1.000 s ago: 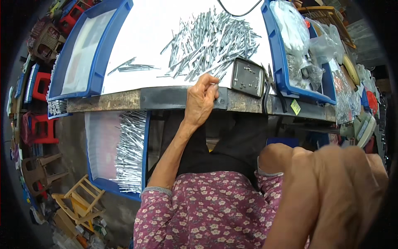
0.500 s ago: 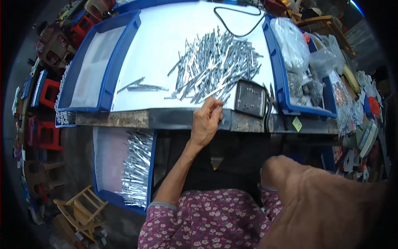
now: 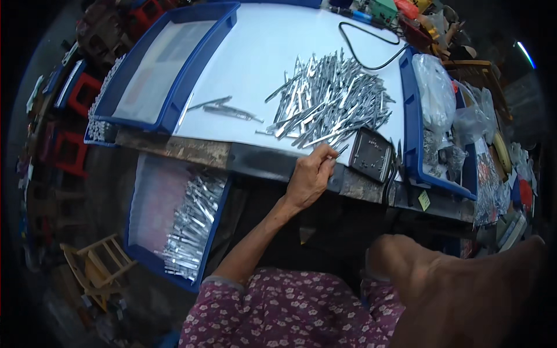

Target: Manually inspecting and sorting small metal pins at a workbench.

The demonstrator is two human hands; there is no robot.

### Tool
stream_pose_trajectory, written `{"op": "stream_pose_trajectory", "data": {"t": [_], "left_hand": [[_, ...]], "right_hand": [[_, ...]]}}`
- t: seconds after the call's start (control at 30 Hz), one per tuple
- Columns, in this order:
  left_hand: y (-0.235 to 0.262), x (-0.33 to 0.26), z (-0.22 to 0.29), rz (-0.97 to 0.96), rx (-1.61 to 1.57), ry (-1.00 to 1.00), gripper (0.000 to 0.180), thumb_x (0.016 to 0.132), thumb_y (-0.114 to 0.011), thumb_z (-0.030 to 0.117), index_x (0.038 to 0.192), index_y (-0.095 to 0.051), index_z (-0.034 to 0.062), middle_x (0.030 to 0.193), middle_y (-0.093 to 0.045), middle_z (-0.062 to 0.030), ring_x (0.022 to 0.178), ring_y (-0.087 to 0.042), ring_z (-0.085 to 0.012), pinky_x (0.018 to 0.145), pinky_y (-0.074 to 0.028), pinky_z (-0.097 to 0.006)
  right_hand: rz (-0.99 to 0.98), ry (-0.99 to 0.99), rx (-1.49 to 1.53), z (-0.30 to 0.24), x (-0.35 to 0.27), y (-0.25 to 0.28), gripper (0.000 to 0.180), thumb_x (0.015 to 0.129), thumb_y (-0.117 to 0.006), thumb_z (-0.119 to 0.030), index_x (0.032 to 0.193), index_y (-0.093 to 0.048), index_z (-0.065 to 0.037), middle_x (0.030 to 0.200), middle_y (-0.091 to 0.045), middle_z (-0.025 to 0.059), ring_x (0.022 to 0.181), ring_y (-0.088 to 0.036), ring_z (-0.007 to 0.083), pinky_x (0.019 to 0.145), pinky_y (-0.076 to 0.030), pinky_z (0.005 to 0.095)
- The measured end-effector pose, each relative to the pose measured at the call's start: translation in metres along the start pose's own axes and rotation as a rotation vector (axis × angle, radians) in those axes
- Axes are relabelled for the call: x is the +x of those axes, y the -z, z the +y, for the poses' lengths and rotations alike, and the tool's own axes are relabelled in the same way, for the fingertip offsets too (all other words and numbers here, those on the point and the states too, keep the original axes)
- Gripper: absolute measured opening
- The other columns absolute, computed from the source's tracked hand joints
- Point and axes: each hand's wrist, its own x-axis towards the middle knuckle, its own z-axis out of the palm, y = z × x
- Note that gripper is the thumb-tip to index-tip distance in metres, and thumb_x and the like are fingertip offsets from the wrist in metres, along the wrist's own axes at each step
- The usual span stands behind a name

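At the table's front edge my left hand [image 3: 310, 178] is closed in a pinch on a thin metal strip [image 3: 342, 150], whose tip pokes out past the fingers. Just beyond it lies a large heap of thin silvery metal strips [image 3: 333, 98] on the white tabletop. To the right of the fingers sits a small dark square tray [image 3: 370, 155] with several tiny parts in it. My right hand [image 3: 458, 284] is raised very near the camera at the lower right, dark and blurred, and its fingers cannot be made out.
A few strips [image 3: 226, 108] lie apart at the left. A blue bin [image 3: 168, 113] stands at the far left; another blue bin [image 3: 413, 145] at the right holds plastic bags. Below the table edge, a blue bin [image 3: 139, 203] contains metal strips. A black cable [image 3: 348, 43] loops at the back.
The whole view has turned and shifted, with the table sitting further right and tilted. My left hand stays at the table edge, and a strip's tip now shows at its fingers.
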Motion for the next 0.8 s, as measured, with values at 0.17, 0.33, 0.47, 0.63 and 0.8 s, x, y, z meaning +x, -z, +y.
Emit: {"op": "stream_pose_trajectory", "data": {"t": [0.17, 0.33, 0.47, 0.63, 0.8], "left_hand": [[0.0, 0.0, 0.0, 0.01, 0.008, -0.039, 0.01, 0.085, -0.047, 0.003, 0.092, -0.053, -0.0018, 0.061, -0.05, -0.0014, 0.056, -0.047, -0.0056, 0.053, -0.04, -0.021], [0.0, -0.001, 0.0, 0.021, 0.042, -0.02, 0.012, 0.084, -0.048, 0.005, 0.093, -0.053, -0.0016, 0.06, -0.052, -0.002, 0.057, -0.049, -0.0056, 0.052, -0.041, -0.023], [-0.001, -0.001, -0.003, 0.023, 0.033, -0.046, 0.01, 0.085, -0.047, 0.004, 0.091, -0.053, -0.0015, 0.06, -0.052, -0.0019, 0.057, -0.049, -0.0057, 0.053, -0.04, -0.022], [-0.002, 0.001, -0.004, 0.036, 0.015, -0.091, 0.009, 0.084, -0.046, 0.005, 0.089, -0.05, -0.0014, 0.055, -0.051, -0.0064, 0.05, -0.051, -0.0118, 0.048, -0.041, -0.028], [-0.003, 0.0, -0.005, 0.057, 0.023, -0.097, 0.009, 0.084, -0.046, 0.006, 0.088, -0.051, -0.0012, 0.054, -0.051, -0.007, 0.05, -0.053, -0.0125, 0.048, -0.041, -0.029]], "right_hand": [[0.0, 0.0, 0.044, 0.011, 0.002, -0.001, 0.01, 0.082, -0.053, -0.008, 0.088, -0.06, -0.004, 0.088, -0.06, 0.0096, 0.075, -0.052, 0.0172, 0.065, -0.037, 0.0264], [0.015, -0.011, 0.06, 0.013, 0.006, -0.008, 0.011, 0.082, -0.053, -0.009, 0.089, -0.06, -0.004, 0.09, -0.059, 0.0098, 0.077, -0.052, 0.0174, 0.067, -0.037, 0.0269], [0.019, -0.027, 0.065, 0.014, 0.008, -0.009, 0.012, 0.082, -0.053, -0.009, 0.09, -0.06, -0.003, 0.091, -0.059, 0.0099, 0.079, -0.051, 0.0176, 0.069, -0.037, 0.0273], [-0.005, -0.026, 0.068, 0.017, 0.008, -0.008, 0.013, 0.083, -0.052, -0.01, 0.092, -0.059, -0.003, 0.093, -0.059, 0.0101, 0.081, -0.051, 0.0178, 0.07, -0.037, 0.0278], [0.002, -0.011, 0.088, 0.013, 0.008, -0.009, 0.014, 0.083, -0.052, -0.01, 0.093, -0.059, -0.003, 0.094, -0.058, 0.0103, 0.083, -0.051, 0.018, 0.072, -0.036, 0.0282]]}}
